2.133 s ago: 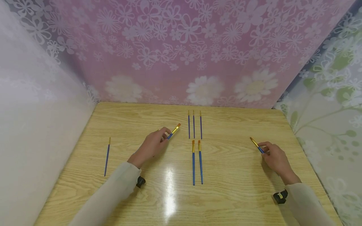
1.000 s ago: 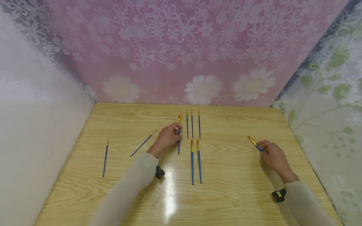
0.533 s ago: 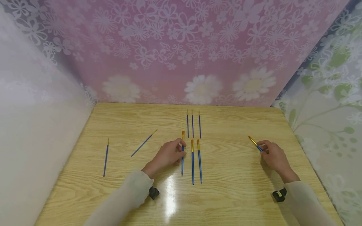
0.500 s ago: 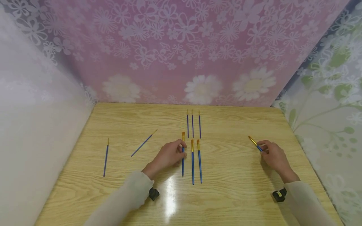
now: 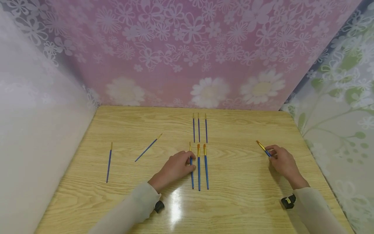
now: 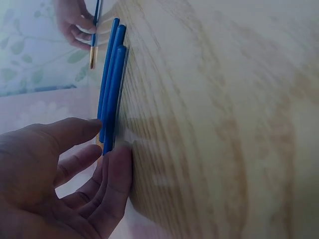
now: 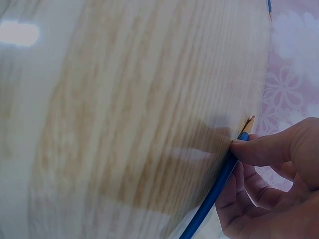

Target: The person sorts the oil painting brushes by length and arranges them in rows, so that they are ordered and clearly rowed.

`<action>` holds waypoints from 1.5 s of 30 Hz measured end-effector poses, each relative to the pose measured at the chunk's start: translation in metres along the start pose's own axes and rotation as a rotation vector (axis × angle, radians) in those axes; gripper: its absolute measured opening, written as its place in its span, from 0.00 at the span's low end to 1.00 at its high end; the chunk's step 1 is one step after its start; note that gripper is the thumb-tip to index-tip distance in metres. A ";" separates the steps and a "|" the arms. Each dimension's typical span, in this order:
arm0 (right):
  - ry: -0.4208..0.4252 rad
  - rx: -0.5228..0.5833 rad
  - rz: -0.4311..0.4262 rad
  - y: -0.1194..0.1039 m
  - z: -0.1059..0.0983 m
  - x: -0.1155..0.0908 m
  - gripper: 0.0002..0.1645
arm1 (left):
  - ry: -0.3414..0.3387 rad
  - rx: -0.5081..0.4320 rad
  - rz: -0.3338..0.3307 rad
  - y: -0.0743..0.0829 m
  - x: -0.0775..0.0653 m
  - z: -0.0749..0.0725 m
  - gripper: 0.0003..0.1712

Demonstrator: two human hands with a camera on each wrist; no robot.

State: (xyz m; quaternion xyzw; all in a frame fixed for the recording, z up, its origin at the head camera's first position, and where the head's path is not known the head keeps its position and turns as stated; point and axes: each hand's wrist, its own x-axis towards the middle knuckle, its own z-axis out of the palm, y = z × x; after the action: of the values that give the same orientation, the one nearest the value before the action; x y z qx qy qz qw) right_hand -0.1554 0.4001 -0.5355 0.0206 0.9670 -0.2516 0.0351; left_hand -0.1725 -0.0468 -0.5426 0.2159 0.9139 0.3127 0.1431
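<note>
Left hand [image 5: 176,165]: thumb and fingertips pinching one blue-handled paintbrush [image 5: 192,178]; two flat paintbrushes [image 5: 199,172] just beside, 3 o'clock. Three slim paintbrushes [image 5: 199,130]: 1 o'clock of that hand. Slanted paintbrush [image 5: 146,149]: 10 o'clock. Right hand [image 5: 284,164]: well apart, 3 o'clock, pinching gold-ferruled paintbrush [image 5: 263,148]. Wood-grain table [image 5: 233,188].

Brush [image 5: 192,179] in left hand [image 5: 174,166] nearer pair [image 5: 199,172]
</note>
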 end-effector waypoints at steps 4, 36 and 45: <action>0.008 -0.003 -0.012 0.000 0.000 0.001 0.23 | 0.005 0.004 0.004 0.001 -0.003 0.000 0.15; 0.002 -0.023 -0.003 0.000 0.001 0.001 0.23 | -0.064 -0.016 0.069 -0.003 -0.014 -0.008 0.11; 0.003 -0.020 -0.001 0.000 0.002 0.000 0.23 | 0.011 -0.101 0.001 -0.027 -0.011 -0.035 0.16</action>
State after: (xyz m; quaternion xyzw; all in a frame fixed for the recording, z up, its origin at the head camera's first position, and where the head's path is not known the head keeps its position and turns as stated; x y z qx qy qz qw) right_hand -0.1548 0.3994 -0.5371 0.0201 0.9695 -0.2420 0.0335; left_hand -0.1848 -0.0887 -0.5316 0.2073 0.8976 0.3596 0.1483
